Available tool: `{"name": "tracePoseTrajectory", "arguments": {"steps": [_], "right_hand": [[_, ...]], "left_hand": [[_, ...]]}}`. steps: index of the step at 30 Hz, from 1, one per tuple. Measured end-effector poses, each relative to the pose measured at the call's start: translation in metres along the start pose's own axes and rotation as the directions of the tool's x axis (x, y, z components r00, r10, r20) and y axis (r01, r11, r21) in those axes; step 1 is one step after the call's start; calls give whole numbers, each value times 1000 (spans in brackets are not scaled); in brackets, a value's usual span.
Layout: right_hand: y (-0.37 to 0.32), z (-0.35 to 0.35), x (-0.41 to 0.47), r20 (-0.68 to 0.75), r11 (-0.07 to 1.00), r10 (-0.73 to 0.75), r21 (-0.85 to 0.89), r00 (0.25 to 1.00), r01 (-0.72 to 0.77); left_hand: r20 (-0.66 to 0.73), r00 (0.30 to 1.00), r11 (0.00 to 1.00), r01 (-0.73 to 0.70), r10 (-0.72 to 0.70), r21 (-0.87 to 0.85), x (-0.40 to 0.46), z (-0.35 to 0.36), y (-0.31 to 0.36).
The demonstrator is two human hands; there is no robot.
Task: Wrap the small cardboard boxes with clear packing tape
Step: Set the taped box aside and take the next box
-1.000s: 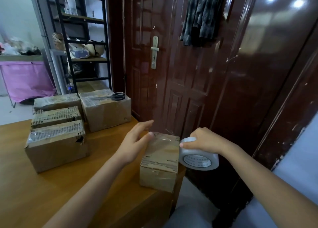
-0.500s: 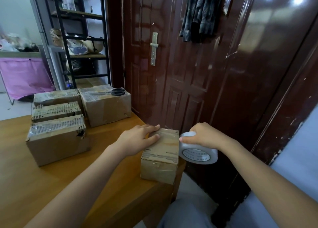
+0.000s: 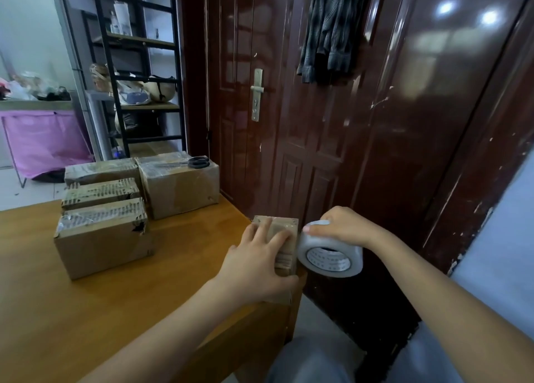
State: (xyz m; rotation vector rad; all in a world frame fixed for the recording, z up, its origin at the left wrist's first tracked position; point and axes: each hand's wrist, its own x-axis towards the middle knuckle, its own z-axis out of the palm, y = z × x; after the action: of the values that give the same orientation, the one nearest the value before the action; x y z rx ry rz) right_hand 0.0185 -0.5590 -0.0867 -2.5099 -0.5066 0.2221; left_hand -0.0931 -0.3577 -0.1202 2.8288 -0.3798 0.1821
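Since the earlier frame the left hand (image 3: 257, 267) has slid from the far top edge of the small box (image 3: 284, 238) toward the near end and now lies flat over most of the top, and the tape roll (image 3: 331, 255) has come closer against the box's right side.

The box sits at the right near corner of the bench (image 3: 86, 325), part of it at the edge. The left hand's grip is spread: the fingers lie straight on the top and the thumb hooks the near right corner. The right hand (image 3: 344, 228) curls over the roll and holds it from above; the roll touches, or stands just beside, the right face. The clear strip itself cannot be made out.

Procedure for this step, as judged:
- Keep downward pressure on the box so that it does not slide off the corner.
- Hold the roll close to the face and keep the strip taut and square to the edges.
- Smooth each laid length with the flat fingers.

Four other boxes (image 3: 104, 235) stand far left; scissors (image 3: 193, 162) rest on the farthest right one.
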Motion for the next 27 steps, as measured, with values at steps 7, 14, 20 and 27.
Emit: {"name": "tracePoseTrajectory", "arguments": {"steps": [7, 14, 20, 27], "right_hand": [[-33, -53, -14, -70, 931, -151, 325, 986, 166], [-66, -47, 22, 71, 871, -270, 443, 960, 212], [-55, -13, 33, 19, 683, -342, 692, 940, 234], [-68, 11, 37, -299, 598, -179, 724, 937, 345]], "left_hand": [[-259, 964, 872, -70, -66, -485, -6, -1, -23], [-155, 960, 522, -11, -233, -853, -13, 12, -65], [-169, 947, 730, 89, -273, -678, -9, -4, -77], [44, 982, 980, 180, -184, 83, 23, -23, -45]]}}
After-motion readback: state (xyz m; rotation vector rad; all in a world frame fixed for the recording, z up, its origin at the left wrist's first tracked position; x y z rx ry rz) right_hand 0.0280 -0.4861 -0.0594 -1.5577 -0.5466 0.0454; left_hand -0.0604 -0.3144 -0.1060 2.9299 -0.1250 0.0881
